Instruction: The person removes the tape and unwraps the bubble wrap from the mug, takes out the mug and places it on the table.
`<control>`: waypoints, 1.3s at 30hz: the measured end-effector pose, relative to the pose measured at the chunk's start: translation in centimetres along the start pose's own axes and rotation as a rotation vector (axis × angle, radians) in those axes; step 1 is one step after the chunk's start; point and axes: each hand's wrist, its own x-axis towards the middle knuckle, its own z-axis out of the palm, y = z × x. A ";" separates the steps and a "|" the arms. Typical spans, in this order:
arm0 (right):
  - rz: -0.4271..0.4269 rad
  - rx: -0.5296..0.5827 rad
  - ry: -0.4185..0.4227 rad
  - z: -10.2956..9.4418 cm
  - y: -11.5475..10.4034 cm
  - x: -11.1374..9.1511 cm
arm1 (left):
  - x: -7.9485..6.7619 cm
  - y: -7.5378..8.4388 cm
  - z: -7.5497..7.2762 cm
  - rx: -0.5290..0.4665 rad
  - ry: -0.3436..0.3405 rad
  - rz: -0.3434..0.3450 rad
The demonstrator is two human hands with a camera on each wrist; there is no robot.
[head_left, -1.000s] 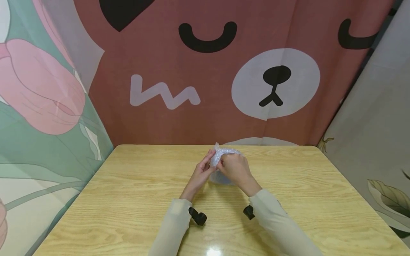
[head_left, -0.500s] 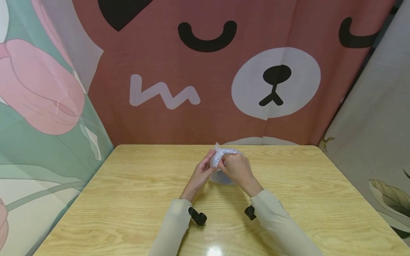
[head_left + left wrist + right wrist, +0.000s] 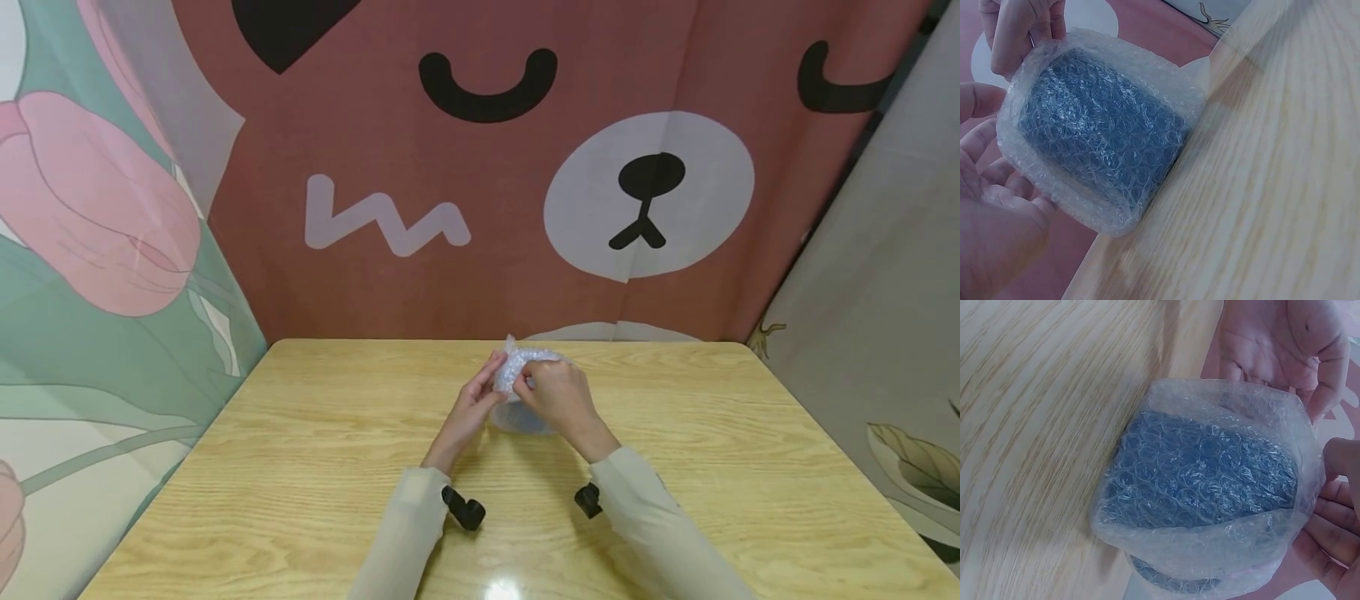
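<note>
A blue object wrapped in clear bubble wrap (image 3: 525,417) stands on the table, mostly hidden by both hands in the head view. Its blue body (image 3: 1104,125) shows through the bubbles in the left wrist view. A curved, handle-like blue part (image 3: 1172,578) shows in the right wrist view; its kind cannot be told for sure. My left hand (image 3: 468,404) lies along the wrap's left side, fingers fairly straight, fingertips and thumb against it. My right hand (image 3: 555,400) has curled fingers and pinches the upper edge of the bubble wrap (image 3: 1307,469).
The light wood table (image 3: 337,450) spreads to both sides and in front. Behind its far edge hangs a curtain (image 3: 480,292) with a bear print. Patterned cloths hang at left and right. A black camera mount (image 3: 465,508) sits on the left wrist.
My right hand has shifted slightly to the right, still pinching the wrap's upper edge. The left hand and the wrapped object stay almost where they were.
</note>
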 end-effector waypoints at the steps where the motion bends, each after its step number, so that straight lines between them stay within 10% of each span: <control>1: 0.000 0.001 0.003 0.0 0.0 0.0 | 0.0 0.1 0.0 0.000 -0.002 -0.005; 11: 0.045 -0.008 0.021 -0.4 0.3 0.1 | -0.9 2.8 0.9 0.017 -0.012 -0.028; 39: -0.086 -0.025 0.149 -1.5 1.2 0.1 | -0.9 2.8 1.2 0.023 0.010 0.009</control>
